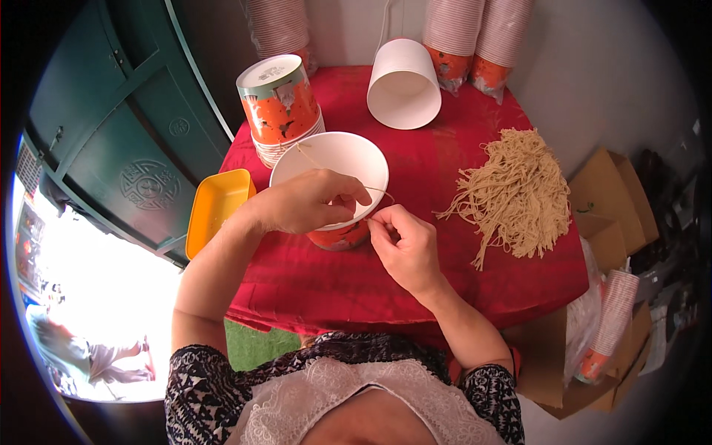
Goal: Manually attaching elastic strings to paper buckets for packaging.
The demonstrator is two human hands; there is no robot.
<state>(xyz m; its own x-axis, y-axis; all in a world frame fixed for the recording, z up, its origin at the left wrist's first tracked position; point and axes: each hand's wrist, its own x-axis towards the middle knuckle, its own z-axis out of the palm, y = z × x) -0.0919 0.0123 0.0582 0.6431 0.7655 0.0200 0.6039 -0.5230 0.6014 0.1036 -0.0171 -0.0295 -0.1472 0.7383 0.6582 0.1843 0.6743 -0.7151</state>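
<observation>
In the middle of the red-covered table stands a white-lined paper bucket [341,236] with an orange outside, its mouth tilted toward me. My left hand [308,199] reaches over the mouth, its fingers bent inside near the right rim; what they hold is hidden. Outside that rim, my right hand [406,241] pinches with thumb and index finger, close against the bucket's wall. A thin tan string [310,158] runs from the far rim behind my left hand, and a short length shows by the right rim near my right fingers. The pinched end is too small to see clearly.
A heap of tan strings [523,196] lies at the right. Upside-down stacked buckets [278,111] stand at the back left, above a yellow tray [215,206]. One white bucket [404,78] lies on its side. Wrapped stacks [454,44] line the wall; cardboard boxes [615,200] stand right.
</observation>
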